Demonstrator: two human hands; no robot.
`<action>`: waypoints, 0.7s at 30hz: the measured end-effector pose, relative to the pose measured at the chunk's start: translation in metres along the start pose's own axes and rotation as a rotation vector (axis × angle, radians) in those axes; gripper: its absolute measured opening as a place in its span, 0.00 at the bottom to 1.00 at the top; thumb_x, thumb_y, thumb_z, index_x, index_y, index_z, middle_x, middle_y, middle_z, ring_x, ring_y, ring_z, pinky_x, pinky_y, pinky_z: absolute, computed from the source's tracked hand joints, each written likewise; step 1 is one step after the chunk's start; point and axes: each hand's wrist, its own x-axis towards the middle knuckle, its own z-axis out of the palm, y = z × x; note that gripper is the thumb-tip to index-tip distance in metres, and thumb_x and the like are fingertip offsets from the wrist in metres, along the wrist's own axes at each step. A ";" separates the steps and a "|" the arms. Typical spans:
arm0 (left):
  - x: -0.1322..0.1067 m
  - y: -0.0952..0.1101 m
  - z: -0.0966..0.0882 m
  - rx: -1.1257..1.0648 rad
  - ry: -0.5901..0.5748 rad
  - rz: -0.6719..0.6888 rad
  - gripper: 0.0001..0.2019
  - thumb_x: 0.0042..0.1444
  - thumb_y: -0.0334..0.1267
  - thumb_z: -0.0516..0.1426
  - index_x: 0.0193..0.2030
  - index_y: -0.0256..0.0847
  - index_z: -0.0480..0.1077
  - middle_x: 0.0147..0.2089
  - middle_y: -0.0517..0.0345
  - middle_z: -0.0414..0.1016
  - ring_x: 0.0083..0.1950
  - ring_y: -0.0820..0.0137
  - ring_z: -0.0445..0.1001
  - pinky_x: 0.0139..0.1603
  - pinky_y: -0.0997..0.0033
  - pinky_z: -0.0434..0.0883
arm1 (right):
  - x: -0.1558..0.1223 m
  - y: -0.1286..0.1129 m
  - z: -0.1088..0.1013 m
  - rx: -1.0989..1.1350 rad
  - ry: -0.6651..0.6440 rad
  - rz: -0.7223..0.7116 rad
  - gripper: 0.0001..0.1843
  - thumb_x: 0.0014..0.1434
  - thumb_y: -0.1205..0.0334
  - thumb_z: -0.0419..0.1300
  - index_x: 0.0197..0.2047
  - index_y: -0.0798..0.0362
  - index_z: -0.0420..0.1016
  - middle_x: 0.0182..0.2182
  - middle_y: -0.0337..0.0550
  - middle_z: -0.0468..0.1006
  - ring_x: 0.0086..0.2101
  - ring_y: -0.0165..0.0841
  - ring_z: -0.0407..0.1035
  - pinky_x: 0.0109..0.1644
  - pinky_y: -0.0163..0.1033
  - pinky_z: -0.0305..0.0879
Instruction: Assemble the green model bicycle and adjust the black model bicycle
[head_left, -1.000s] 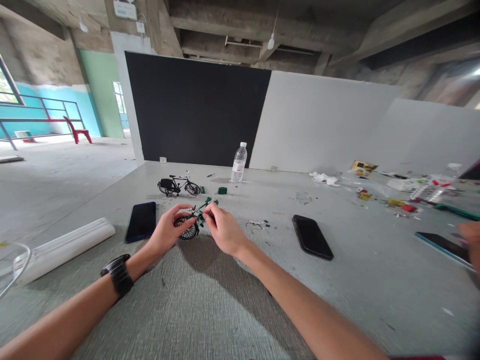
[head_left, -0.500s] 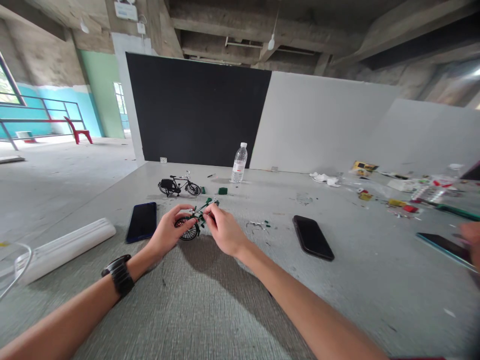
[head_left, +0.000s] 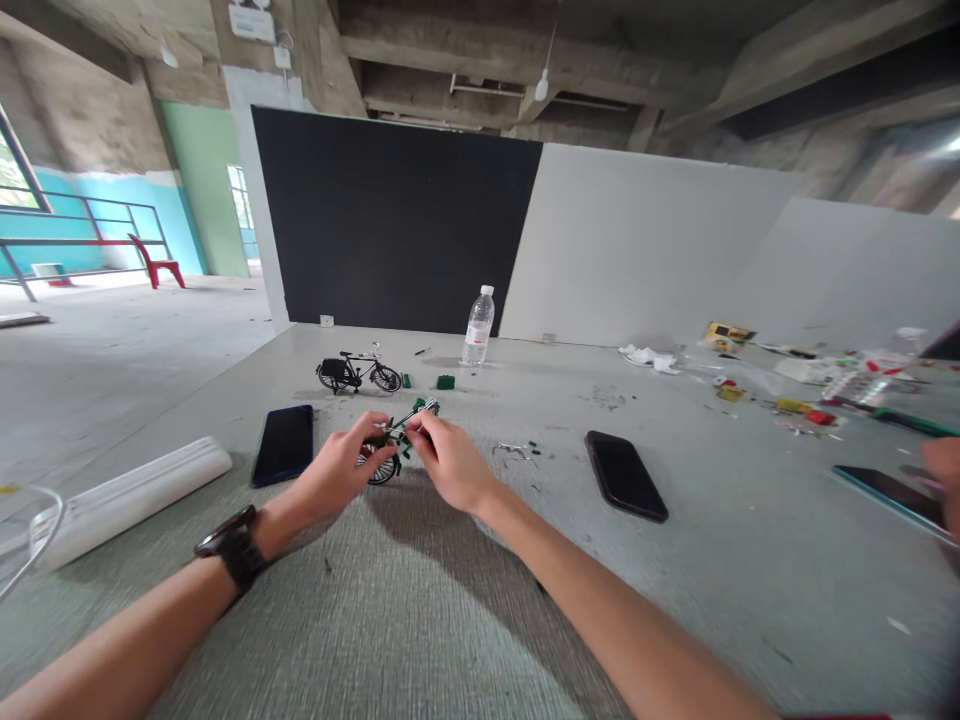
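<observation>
Between my hands is a small green model bicycle, tilted, with one black spoked wheel towards me. My left hand is closed on the wheel end of it, thumb across the wheel. The fingers of my right hand pinch the frame on the other side; exactly which part they grip is hidden. A finished-looking black model bicycle stands upright behind. Two small green pieces lie beyond my hands, one of them a green block. Small silver and green parts lie right of my right hand.
A dark phone and a white power strip lie to the left. Another phone is on the right. A water bottle stands near the black panel. At far right, a co-worker's hand is beside a third phone.
My left hand has shifted slightly right along the green bicycle, and its wheel has moved a little to the right. My right hand is almost unmoved.
</observation>
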 end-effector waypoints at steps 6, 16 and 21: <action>0.005 0.001 -0.012 0.682 -0.160 0.284 0.21 0.67 0.46 0.52 0.59 0.31 0.65 0.38 0.41 0.79 0.37 0.55 0.79 0.33 0.63 0.72 | 0.002 0.005 0.001 0.050 0.077 0.047 0.10 0.70 0.59 0.53 0.42 0.51 0.74 0.37 0.45 0.74 0.37 0.35 0.70 0.40 0.38 0.64; 0.004 -0.001 -0.009 0.756 -0.148 0.306 0.24 0.68 0.50 0.50 0.59 0.30 0.64 0.31 0.45 0.78 0.31 0.59 0.77 0.28 0.67 0.67 | 0.004 0.006 0.001 0.205 0.125 0.108 0.06 0.65 0.60 0.60 0.38 0.54 0.75 0.32 0.42 0.79 0.31 0.32 0.70 0.35 0.37 0.64; 0.003 -0.001 -0.005 0.579 -0.106 0.251 0.23 0.68 0.52 0.50 0.55 0.32 0.67 0.30 0.44 0.78 0.30 0.59 0.78 0.29 0.67 0.68 | 0.005 0.009 0.000 0.127 0.134 0.043 0.06 0.65 0.63 0.59 0.37 0.53 0.76 0.33 0.42 0.79 0.32 0.32 0.70 0.36 0.37 0.64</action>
